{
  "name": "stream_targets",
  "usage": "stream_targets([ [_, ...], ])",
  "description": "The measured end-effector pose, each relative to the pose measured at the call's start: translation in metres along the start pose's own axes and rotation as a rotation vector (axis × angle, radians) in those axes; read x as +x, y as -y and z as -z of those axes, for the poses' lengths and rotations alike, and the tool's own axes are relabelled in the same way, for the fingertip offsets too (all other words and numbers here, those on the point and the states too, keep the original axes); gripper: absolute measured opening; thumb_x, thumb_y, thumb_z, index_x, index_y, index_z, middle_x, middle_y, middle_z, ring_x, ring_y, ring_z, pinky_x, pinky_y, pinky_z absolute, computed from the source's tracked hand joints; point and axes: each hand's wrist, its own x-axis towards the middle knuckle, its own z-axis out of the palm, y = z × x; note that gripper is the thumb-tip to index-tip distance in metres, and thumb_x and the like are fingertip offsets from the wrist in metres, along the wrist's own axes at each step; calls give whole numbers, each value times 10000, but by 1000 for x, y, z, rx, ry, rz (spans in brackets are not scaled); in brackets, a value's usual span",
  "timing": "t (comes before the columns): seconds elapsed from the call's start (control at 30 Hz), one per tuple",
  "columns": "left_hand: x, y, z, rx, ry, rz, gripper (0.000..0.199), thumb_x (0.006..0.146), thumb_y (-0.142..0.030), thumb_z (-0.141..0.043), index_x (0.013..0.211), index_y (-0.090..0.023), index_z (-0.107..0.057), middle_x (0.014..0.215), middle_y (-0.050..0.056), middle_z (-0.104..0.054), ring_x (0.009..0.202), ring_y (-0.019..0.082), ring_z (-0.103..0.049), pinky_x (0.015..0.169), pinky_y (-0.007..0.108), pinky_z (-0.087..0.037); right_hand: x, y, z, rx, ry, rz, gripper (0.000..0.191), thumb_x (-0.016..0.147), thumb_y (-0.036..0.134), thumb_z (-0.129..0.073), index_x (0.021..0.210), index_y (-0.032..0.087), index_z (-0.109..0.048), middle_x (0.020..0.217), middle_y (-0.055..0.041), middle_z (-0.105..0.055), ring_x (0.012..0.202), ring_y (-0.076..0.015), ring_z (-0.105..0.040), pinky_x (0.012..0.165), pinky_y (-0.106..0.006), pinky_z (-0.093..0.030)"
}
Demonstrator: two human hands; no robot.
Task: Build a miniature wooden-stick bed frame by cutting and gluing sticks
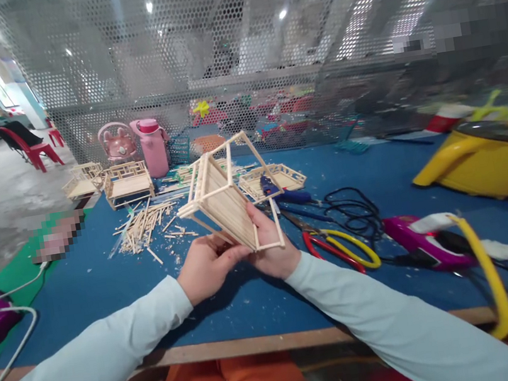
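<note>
Between my two hands, a small wooden stick frame (pixel 224 201) with a slatted panel is held tilted above the blue tabletop. My left hand (pixel 210 264) grips its lower left edge, thumb pressed along the bottom. From the right, my right hand (pixel 274 245) closes on the slatted panel, its thumb on the face. Part of the fingers of both hands is hidden behind the frame. Just beyond it lies another flat stick piece (pixel 276 179), with a blue tool (pixel 295 196) beside it. Loose sticks (pixel 149 225) are scattered to the left.
Two finished-looking stick models (pixel 127 182) and a pink flask (pixel 152 148) stand at the back left. Red-and-yellow-handled cutters (pixel 339 248), a black cable (pixel 357 210), a purple glue gun (pixel 426 241) and a yellow pot-like container (pixel 493 161) occupy the right. Perforated metal sheet (pixel 142 54) rises behind.
</note>
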Motion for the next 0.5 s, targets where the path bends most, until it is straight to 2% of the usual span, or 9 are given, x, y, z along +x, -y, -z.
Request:
stream_targets([
  [0.07,-1,-2,-1,-6,-6,14,168,754,-298,-572,774,-148,-644,660,30,-657,755,197,-619,701,286,-477,1,-1,2,-21,29,4,520,898,491,-190,1083,191,-572,732,-67,-670,634,-177,-619,501,-263,-473],
  [0.17,-2,0,0,4,47,3,182,763,-314,-560,780,-147,-629,616,20,-620,642,163,-579,603,260,-458,1,-1,4,-37,62,5,513,891,500,-210,1082,195,-575,710,-59,-668,650,-186,-624,543,-287,-492],
  [0.3,-3,1,1,49,118,28,162,788,-285,-513,773,-144,-591,518,-34,-490,442,79,-401,453,207,-363,1,-1,3,-17,33,32,472,897,449,-229,1111,190,-560,735,-55,-681,703,-194,-638,610,-320,-513],
  [0.4,-5,0,0,1,104,92,148,776,-268,-491,768,-143,-571,497,-52,-435,407,64,-351,417,196,-326,1,-2,2,-37,-69,106,411,902,390,-266,1145,197,-535,742,-39,-684,634,-175,-631,517,-289,-492],
  [0.5,-3,3,0,-3,-12,204,148,753,-239,-455,710,-141,-558,449,-63,-398,370,59,-320,391,191,-295,2,-2,1,-83,-154,131,404,907,396,-275,1137,192,-536,692,-28,-674,454,-134,-559,356,-243,-403],
])
